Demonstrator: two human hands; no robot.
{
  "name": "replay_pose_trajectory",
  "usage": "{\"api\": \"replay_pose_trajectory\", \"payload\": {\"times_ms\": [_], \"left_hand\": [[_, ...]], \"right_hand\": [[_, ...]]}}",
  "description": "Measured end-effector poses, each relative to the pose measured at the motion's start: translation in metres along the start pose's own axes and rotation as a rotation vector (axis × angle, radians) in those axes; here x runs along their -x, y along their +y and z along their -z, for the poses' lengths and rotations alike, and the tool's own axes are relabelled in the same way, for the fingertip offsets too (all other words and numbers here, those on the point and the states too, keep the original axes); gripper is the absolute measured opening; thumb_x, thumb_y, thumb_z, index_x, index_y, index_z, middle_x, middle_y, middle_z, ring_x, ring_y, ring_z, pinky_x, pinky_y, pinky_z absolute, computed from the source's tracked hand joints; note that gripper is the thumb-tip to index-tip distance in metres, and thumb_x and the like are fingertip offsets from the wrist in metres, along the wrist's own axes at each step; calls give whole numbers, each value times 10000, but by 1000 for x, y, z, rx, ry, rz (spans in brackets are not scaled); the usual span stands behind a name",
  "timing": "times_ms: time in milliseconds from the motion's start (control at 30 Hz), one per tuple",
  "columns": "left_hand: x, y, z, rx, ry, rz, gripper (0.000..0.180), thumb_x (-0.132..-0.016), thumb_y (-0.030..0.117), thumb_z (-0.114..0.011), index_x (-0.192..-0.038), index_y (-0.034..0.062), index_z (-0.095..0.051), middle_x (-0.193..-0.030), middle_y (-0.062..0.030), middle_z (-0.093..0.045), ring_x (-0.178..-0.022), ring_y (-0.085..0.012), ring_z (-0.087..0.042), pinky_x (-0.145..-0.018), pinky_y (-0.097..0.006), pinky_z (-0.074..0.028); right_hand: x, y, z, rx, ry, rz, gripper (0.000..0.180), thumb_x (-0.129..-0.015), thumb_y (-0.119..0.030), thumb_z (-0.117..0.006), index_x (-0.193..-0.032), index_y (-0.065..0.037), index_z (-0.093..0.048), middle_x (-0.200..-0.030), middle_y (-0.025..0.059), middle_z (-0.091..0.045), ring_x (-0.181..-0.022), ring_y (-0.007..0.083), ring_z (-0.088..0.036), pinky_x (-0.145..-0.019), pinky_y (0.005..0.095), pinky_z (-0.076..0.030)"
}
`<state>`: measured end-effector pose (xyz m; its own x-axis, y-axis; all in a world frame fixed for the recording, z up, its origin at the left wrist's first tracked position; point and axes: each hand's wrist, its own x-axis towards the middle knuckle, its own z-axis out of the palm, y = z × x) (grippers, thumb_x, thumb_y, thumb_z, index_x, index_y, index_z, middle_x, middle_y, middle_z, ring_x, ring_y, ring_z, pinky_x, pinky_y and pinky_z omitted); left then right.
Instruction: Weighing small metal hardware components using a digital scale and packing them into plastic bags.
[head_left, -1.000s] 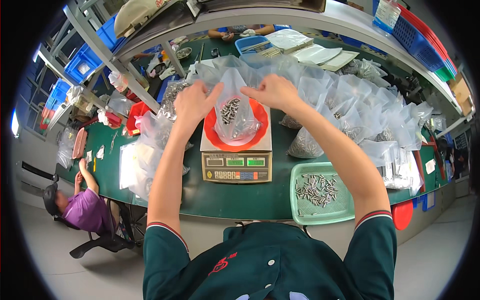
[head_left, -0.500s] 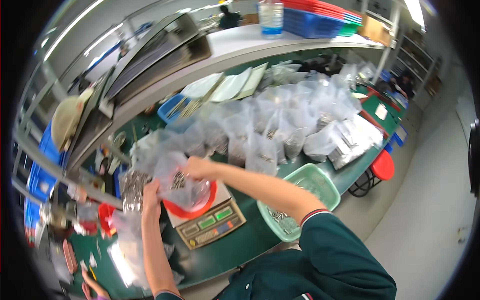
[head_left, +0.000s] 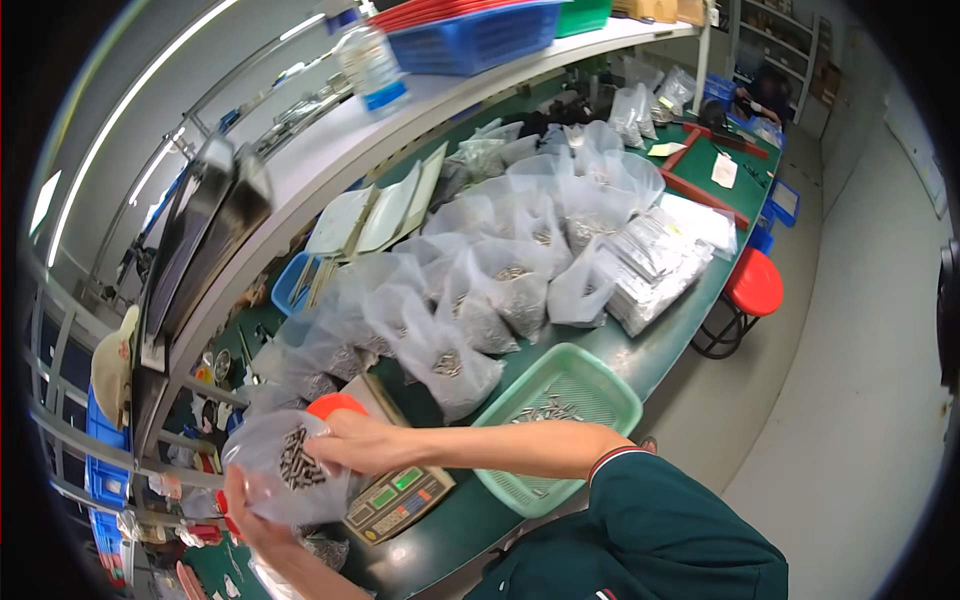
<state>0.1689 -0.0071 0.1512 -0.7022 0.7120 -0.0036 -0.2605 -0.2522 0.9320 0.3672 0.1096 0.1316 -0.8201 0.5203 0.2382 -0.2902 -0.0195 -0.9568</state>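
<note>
Both hands are closed on a clear plastic bag (head_left: 275, 490) filled with small metal pins (head_left: 300, 460). My left hand (head_left: 245, 510) grips the bag's lower left side. At its right rim, my right hand (head_left: 358, 442) has the plastic pinched, its fingertips partly hidden by the bag's mouth. The bag is held off to the left of a weighing scale (head_left: 400, 505) with lit green displays. Behind my right hand, a red tray (head_left: 336, 404) on the scale shows only in part.
Several open bags of metal parts (head_left: 450, 375) crowd the green table. A light green basket (head_left: 590, 370) with loose pins stands to the right of the scale. Beyond lie stacked silvery packs (head_left: 655, 265), a red stool (head_left: 755, 282), and a shelf (head_left: 450, 85) overhead.
The bag has come off the red tray on the scale and moved left and nearer to me, with both hands on it. My view has turned toward the right.
</note>
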Motion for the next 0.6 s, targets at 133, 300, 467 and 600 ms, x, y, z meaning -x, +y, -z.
{"api": "replay_pose_trajectory", "payload": {"times_ms": [133,300,467,600], "left_hand": [[88,6,-83,-14,-144,-36,219,-853,244,-541,-947,51,-583,-841,-43,-615,-753,-135,-587,-636,-292,-479],[214,-102,-228,-463,31,-725,318,-889,282,-451,-1036,21,-557,-925,-108,-617,-792,-160,-602,-668,-292,-501],[242,-132,-295,70,-389,542,220,-869,171,-459,-700,45,-523,-607,-24,-524,-496,-104,-474,-533,-232,-439],[246,-169,-391,-24,-742,522,298,-863,178,-483,-586,79,-440,-544,18,-446,-465,-79,-403,-468,-230,-347]], "right_hand": [[103,-71,51,-163,-84,9,362,-824,-249,-445,-559,-6,-486,-472,40,-456,-414,109,-440,-407,266,-345],[240,-97,132,-92,1,-2,440,-890,-299,-409,-572,-1,-469,-448,37,-452,-407,118,-450,-420,277,-370],[356,-136,196,114,115,54,478,-905,-270,-401,-530,8,-503,-438,98,-468,-409,208,-498,-443,333,-390],[412,-157,250,196,301,29,424,-907,-211,-420,-554,5,-511,-462,132,-464,-427,255,-497,-450,337,-383]]}}
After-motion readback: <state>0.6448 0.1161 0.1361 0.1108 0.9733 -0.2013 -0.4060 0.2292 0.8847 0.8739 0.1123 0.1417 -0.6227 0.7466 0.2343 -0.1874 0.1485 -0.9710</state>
